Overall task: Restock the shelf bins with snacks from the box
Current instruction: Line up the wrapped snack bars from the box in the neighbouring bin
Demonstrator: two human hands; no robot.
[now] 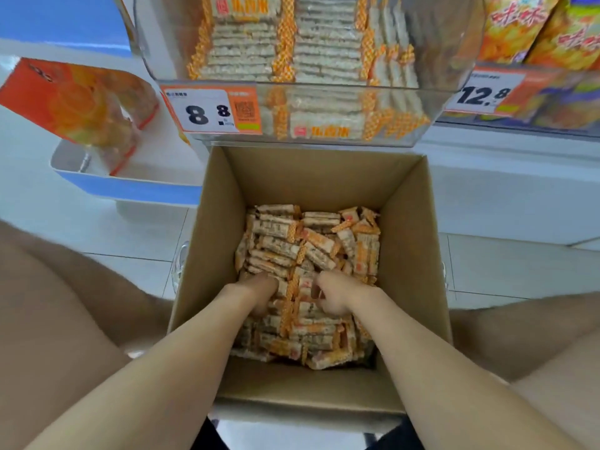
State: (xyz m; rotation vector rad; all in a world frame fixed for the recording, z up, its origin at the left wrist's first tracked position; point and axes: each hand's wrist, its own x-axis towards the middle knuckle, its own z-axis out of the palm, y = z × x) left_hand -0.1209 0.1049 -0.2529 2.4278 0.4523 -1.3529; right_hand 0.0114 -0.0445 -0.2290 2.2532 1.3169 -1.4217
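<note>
Two grips in box [311, 177] — right hand [337, 298] clutches snack packets [292, 241]; left hand [256, 292] buried, unclear.

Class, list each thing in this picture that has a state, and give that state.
Cardboard box, open, partly filled with snack bars.
Shelf bin, nearly full, bars stacked.
Left hand, fingers buried among bars.
Right hand, fingers curled round bars.

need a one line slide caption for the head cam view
Left hand and right hand dig into loose snack packs in a cardboard box below a clear shelf bin.
</note>
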